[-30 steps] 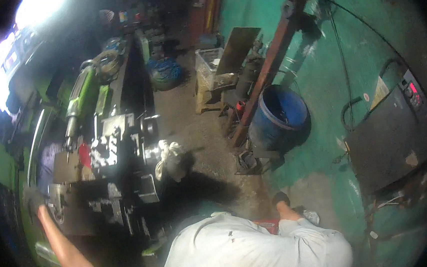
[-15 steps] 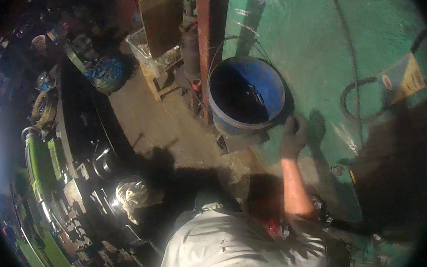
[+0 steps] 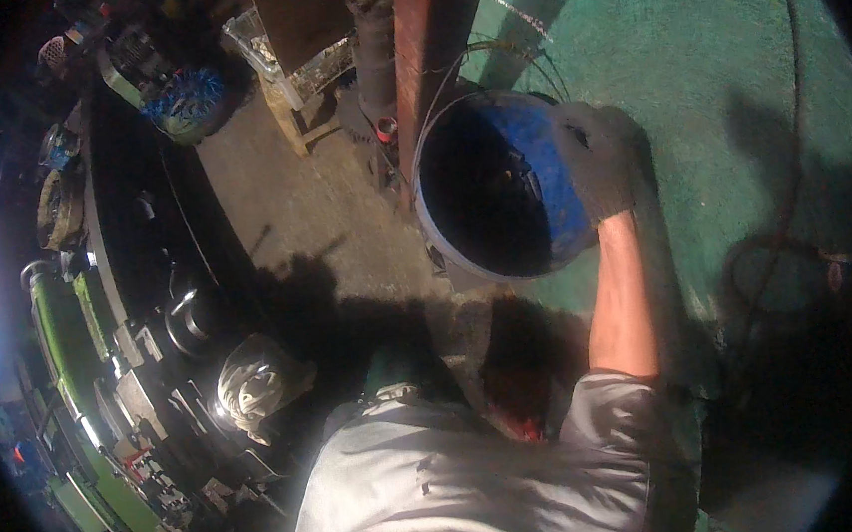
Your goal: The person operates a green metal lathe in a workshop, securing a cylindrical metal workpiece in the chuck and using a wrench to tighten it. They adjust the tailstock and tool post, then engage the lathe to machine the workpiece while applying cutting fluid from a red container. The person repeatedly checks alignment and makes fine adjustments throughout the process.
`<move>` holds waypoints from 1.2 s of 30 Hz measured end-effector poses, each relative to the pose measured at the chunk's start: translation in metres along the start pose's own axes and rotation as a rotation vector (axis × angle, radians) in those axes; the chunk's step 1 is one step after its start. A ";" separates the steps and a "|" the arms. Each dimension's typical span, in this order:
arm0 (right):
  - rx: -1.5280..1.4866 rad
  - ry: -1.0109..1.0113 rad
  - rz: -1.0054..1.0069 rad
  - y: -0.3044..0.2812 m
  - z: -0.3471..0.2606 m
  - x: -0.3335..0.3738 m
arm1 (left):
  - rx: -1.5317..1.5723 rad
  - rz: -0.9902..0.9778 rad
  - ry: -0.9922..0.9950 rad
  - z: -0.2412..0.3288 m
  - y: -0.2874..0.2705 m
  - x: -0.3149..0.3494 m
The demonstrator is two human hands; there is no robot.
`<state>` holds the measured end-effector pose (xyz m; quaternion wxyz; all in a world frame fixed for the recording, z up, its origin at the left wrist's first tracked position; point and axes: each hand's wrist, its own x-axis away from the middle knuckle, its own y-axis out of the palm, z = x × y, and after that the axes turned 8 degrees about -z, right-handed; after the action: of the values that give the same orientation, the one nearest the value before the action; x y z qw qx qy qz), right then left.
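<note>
- head view: since half a second ago the right hand (image 3: 600, 157) has moved up from just below the blue bucket (image 3: 564, 213) to its right edge, where it now covers part of the rim; the left hand, seen by the machine a second ago, is out of the picture, so its state cannot be told.
- the right hand wears a dark glove and its fingers look bent, but the spot is dim and i can't tell whether they grip the rim or only lie over it.
- the right forearm (image 3: 624, 295) is bare and reaches up from a grey sleeve (image 3: 612, 401).
- the bucket stands beside the green wall (image 3: 681, 76), mouth toward the camera; its left inside is in deep shadow, its right inside lit blue, with some small dark pieces (image 3: 522, 173) showing within.
- a thin wire handle (image 3: 509, 47) arcs past the bucket's far rim.
- a reddish-brown post (image 3: 421, 76) stands just left of the bucket, and a dark cylinder (image 3: 376, 65) beside that.
- further left, a pale crate (image 3: 253, 41) sits on a wooden stand (image 3: 287, 122).
- at the far left is the machine (image 3: 54, 330) with green parts, a whitish cloth (image 3: 253, 388) bunched at its right side.
</note>
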<state>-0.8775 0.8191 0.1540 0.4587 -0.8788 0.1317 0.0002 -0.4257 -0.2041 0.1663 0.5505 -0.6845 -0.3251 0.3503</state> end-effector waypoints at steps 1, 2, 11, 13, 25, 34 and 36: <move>0.023 -0.008 -0.038 0.002 -0.003 -0.006 | 0.007 -0.006 -0.007 0.005 0.004 0.008; 0.039 -0.019 -0.077 0.004 -0.001 -0.010 | -0.001 -0.008 -0.005 0.011 0.002 0.005; 0.810 0.239 -0.910 0.089 0.068 -0.066 | 0.012 -0.023 -0.003 0.008 -0.005 0.004; 0.788 0.232 -0.904 0.128 0.124 -0.068 | 0.022 -0.014 -0.013 -0.005 -0.007 0.010; 0.914 0.295 -1.054 0.176 0.200 -0.082 | 0.044 -0.052 0.012 -0.076 -0.005 0.017; 0.921 0.346 -0.781 0.181 0.184 -0.062 | 0.048 -0.089 0.059 -0.111 0.013 0.018; 0.931 0.355 -0.770 0.179 0.185 -0.059 | 0.045 -0.098 0.076 -0.113 0.015 0.010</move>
<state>-0.9536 0.8843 -0.0903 0.7315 -0.5580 -0.1335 -0.3683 -0.3250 -0.2583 0.1675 0.5941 -0.6681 -0.3291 0.3041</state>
